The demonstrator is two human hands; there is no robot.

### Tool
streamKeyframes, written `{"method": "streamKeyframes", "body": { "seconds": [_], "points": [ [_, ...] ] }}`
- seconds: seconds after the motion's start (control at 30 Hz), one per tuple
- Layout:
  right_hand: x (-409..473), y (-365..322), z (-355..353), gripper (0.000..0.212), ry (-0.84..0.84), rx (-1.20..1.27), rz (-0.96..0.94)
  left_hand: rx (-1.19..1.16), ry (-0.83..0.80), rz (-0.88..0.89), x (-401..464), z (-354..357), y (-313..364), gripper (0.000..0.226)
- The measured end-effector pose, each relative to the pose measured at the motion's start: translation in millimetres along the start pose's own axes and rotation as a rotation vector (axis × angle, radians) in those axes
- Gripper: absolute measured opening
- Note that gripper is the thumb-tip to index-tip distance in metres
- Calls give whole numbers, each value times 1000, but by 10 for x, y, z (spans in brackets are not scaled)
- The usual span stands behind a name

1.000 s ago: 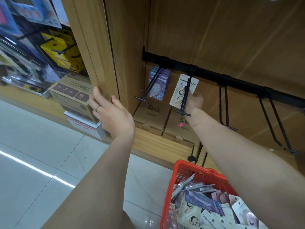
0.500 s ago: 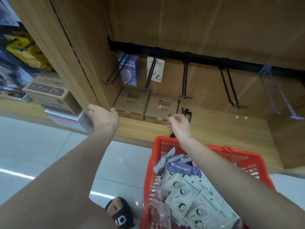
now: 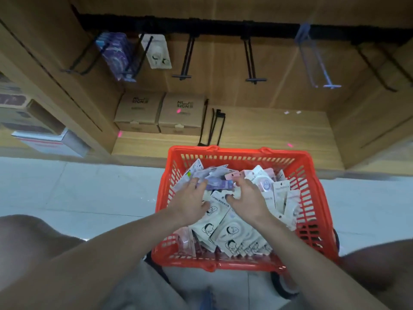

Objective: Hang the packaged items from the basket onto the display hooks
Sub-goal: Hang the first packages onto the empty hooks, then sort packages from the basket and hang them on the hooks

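Both hands, left [image 3: 192, 203] and right [image 3: 245, 199], reach loosely curled into the basket [image 3: 312, 220], holding nothing clearly. The slippery packets [image 3: 232, 231] may come up together and fall.

Wood-panelled display bay [image 3: 279, 14], light brown back wall and side walls. Low wooden shelf [image 3: 268, 135] at its base, two cardboard boxes [image 3: 161, 113] at its left rear corner. Pale tiled floor [image 3: 78, 193], grey grout lines, diffuse even lighting.

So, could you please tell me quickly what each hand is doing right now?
Left hand: open, fingers resting on packets in the red basket.
Right hand: fingers curled over a white packet; grip cannot be told.
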State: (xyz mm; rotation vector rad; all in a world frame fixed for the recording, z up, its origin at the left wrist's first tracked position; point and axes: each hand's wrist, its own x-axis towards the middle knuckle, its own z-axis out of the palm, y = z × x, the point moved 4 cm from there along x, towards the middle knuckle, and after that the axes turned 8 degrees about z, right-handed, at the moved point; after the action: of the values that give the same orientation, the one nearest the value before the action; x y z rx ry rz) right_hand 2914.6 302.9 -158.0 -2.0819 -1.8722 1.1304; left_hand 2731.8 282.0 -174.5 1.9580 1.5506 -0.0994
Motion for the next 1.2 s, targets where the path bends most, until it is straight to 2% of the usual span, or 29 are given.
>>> {"method": "streamKeyframes", "body": {
  "seconds": [0.13,0.3,0.43,0.63,0.7,0.8,0.83,1.0,1.2],
  "points": [
    [-56,141,134,68,-91,-149,9,-35,-56,5,202,197,-127,55],
    [-71,182,101,85,-36,-249,19,-103,52,69,309,178,-190,26],
    [-73,214,119,79,-139,-297,103,-132,42,82,366,101,-228,13],
    [8,268,93,73,-221,-142,173,-164,40,-13,441,-25,-242,24],
    [21,298,87,69,-229,-66,199,-196,17,-59,449,-40,-206,36],
    [44,344,55,57,-231,11,211,-207,-98,-102,458,-20,-154,67],
    [51,355,44,56,-243,23,210,-206,-129,-115,456,-11,-142,69],
    [50,409,-9,52,-273,57,198,-233,-177,-159,439,6,-114,34],
    [18,481,-106,47,-259,108,205,-339,-130,-210,331,-110,-114,34]
  ]
}}
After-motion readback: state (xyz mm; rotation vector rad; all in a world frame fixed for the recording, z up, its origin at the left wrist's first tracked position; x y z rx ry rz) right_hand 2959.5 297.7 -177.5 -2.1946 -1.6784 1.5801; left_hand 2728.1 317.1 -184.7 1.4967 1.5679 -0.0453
